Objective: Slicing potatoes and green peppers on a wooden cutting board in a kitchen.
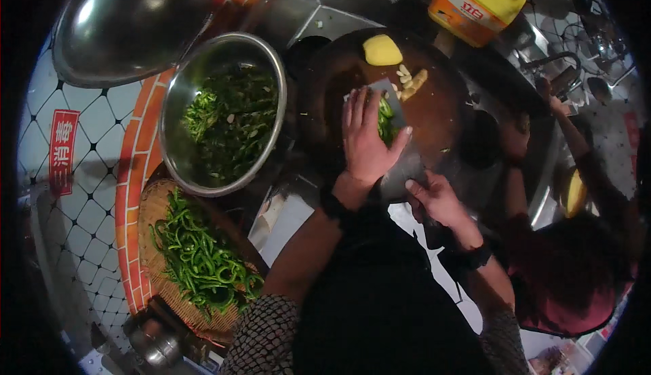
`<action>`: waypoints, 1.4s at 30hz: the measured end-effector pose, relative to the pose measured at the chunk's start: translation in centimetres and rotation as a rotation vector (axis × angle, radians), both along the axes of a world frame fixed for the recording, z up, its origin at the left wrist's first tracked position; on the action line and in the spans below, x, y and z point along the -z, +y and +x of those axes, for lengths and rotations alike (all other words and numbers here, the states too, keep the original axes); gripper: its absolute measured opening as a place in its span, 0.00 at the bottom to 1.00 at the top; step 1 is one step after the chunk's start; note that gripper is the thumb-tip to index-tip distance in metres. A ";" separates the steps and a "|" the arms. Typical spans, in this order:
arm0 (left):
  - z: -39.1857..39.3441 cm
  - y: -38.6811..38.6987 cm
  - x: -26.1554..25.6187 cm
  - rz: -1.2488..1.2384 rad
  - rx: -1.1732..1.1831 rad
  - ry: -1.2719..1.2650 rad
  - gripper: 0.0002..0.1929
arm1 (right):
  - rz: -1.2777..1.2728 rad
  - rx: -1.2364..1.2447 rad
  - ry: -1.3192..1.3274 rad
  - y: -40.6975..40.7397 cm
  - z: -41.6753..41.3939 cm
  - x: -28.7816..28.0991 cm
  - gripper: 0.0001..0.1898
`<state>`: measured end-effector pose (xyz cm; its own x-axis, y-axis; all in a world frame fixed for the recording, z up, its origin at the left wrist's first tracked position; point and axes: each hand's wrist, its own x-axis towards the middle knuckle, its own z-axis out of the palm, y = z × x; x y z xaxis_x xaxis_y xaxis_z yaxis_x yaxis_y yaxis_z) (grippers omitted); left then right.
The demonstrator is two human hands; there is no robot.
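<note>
My right hand point(440, 199) grips a cleaver point(402, 174) at its handle end, with the broad blade lying flat over a round wooden chopping board point(437, 115). Sliced green peppers point(385, 115) lie on the blade. My left hand point(371, 141) cups over them, fingers stretched toward the blade's far end and thumb spread to the right; part of the slices is hidden under it. Farther back on the board are a peeled yellow vegetable chunk point(383, 50), several garlic cloves point(404, 74) and a piece of ginger point(416, 85).
Left of the board stands a steel bowl point(280, 85) holding dark greens and a paler chopped heap. Below it, a woven basket point(152, 197) carries sliced green peppers point(203, 258). A yellow jug point(478, 6) stands behind the board. Another person point(564, 268) works at the right, near a faucet point(559, 59).
</note>
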<state>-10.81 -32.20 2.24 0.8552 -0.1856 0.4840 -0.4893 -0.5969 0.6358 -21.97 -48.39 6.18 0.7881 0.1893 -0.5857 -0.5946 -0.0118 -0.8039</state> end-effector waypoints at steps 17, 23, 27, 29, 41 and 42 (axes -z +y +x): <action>7.4 32.6 -3.0 -0.084 -0.638 0.200 0.21 | 0.018 -0.253 -0.143 7.9 5.6 -8.1 0.07; 4.4 34.3 -1.3 0.142 -0.355 0.553 0.20 | 0.089 0.009 -0.093 2.2 3.5 -6.6 0.06; 3.7 31.1 -0.7 0.248 -0.218 0.536 0.21 | 0.053 0.128 -0.111 -0.5 2.1 -5.5 0.06; 3.5 29.9 -0.7 0.398 -0.174 0.671 0.23 | 0.023 0.217 -0.087 -1.3 1.3 -5.3 0.07; 3.4 14.1 -6.0 0.144 0.076 0.186 0.17 | -0.186 0.470 -0.204 -6.1 -2.8 -3.1 0.09; 3.3 11.1 -5.8 0.128 0.155 0.319 0.16 | -0.193 0.481 -0.206 -6.4 -3.1 -3.0 0.09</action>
<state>-7.55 -21.10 8.07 0.9163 -0.3661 0.1623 -0.3692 -0.6156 0.6962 -25.11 -54.77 9.23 0.8613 -0.3152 -0.3984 -0.3997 0.0636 -0.9144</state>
